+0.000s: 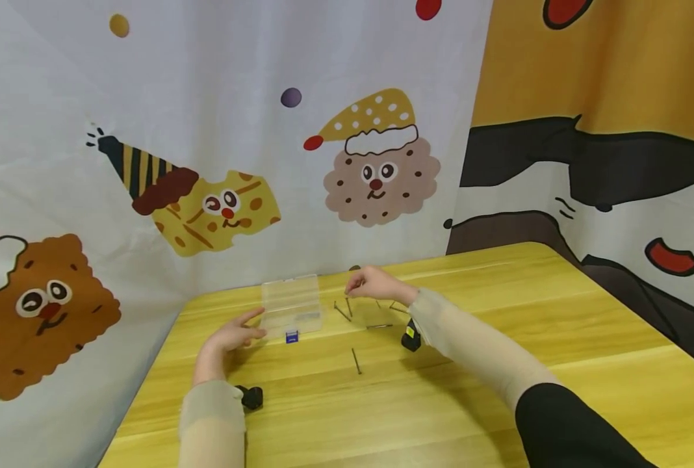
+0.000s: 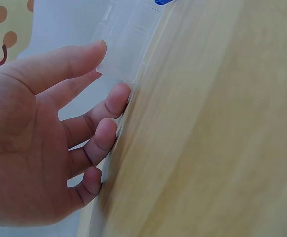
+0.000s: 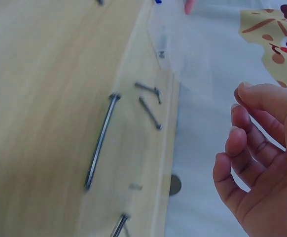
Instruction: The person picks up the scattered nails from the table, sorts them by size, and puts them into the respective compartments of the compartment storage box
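A clear plastic box (image 1: 291, 320) lies with its lid (image 1: 290, 292) raised at the back of the table, a blue latch at its front. My left hand (image 1: 232, 335) is at the box's left edge, thumb and forefinger fairly straight and touching it. In the left wrist view the other fingers (image 2: 106, 133) bend loosely by the tabletop. My right hand (image 1: 376, 285) hovers over the screws right of the box, thumb and forefinger tips together and nothing visible between them. Below it lie short metal screws (image 3: 150, 113) and a longer screw (image 3: 101, 143).
One long screw (image 1: 356, 361) lies alone toward the front of the wooden table (image 1: 323, 416). More screws (image 1: 398, 308) are scattered by the right wrist. A small piece of hardware (image 3: 162, 53) shows inside the box. Behind the table hangs a cartoon-printed curtain (image 1: 236, 97).
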`<state>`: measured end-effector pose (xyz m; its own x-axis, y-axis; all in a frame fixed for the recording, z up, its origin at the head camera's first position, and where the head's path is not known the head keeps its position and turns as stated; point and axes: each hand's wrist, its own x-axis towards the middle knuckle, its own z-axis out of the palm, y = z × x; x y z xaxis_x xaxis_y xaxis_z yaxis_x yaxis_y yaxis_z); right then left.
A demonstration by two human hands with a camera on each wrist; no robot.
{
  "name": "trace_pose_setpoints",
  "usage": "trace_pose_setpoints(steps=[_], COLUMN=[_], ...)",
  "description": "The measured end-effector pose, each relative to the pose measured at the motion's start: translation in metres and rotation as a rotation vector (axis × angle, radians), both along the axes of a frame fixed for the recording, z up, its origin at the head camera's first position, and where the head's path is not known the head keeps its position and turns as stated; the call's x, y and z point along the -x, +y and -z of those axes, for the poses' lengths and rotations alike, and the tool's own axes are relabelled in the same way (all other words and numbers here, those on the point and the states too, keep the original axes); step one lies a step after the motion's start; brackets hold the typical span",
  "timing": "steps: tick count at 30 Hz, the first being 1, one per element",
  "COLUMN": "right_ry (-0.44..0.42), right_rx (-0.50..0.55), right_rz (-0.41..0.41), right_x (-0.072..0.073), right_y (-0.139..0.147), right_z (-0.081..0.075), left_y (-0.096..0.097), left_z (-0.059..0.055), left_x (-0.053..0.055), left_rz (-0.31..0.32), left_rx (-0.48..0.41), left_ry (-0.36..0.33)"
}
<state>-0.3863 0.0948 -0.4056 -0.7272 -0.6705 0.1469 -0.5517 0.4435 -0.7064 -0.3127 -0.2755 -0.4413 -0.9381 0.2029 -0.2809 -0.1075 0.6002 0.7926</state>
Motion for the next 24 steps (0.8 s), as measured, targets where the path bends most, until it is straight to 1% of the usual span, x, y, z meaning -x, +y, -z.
trace_pose_setpoints(steps=[5,10,17,19,21,24], right_ry=[0.011,-0.03,0.028,0.033,0.021,-0.038], right_rx=[-0.01,-0.036,-0.06,-0.065,-0.066,-0.041], right_rz=[0.001,0.054,0.119,0.143,0.173,0.2], right_x=[-0.005,-0.011,-0.015,-0.015,-0.016,-0.017], right_y=[0.024,0.042,0.065,0.071,0.077,0.083], right_z=[0.007,0.013,0.024,0.027,0.029,0.034], left_y=[0.0,0.0,0.0,0.0,0.0,-0.002], left_z=[0.0,-0.002,-0.002,-0.002,-0.003,-0.002], left_x=[0.0,0.0,0.001,0.001,0.001,0.001], left_rz=[0.003,0.008,0.004,0.004,0.006,0.013], left_rx=[-0.004,-0.004,0.004,0.004,0.005,0.006], left_ry=[0.012,0.014,0.003,0.003,0.009,0.015])
